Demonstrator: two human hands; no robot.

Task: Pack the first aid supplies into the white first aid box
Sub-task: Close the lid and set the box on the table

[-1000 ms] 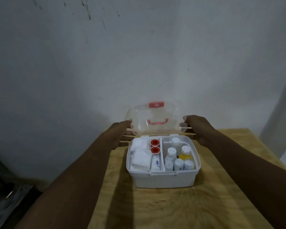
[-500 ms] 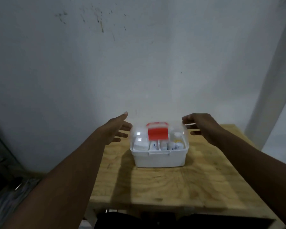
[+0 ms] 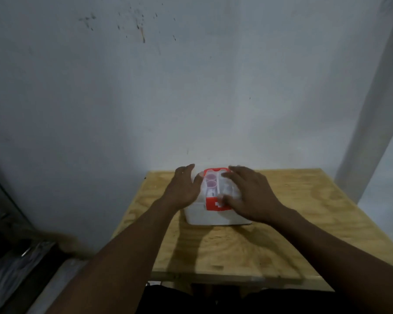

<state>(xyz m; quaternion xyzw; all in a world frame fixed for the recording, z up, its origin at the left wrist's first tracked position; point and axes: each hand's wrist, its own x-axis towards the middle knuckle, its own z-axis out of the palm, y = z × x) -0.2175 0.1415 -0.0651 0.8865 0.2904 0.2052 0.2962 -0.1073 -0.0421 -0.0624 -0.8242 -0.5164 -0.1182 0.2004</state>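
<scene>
Box (image 3: 200, 214) upright, lid shut, latch toward the desk's (image 3: 293, 223) near edge — left hand (image 3: 183, 189) and right hand (image 3: 250, 196) flat on it, fingers spread.

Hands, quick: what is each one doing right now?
Left hand: open, flat against the first aid box, gripping nothing.
Right hand: open, pressing on the clear lid.

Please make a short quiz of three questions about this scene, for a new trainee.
1. True or false: the clear lid of the white first aid box is down.
2. Where is the right hand? A) flat on the lid B) on the table C) in the air
3. Fill in: the left hand rests against the box's ___ side.

Key: 1 true; 2 A; 3 left.
</scene>
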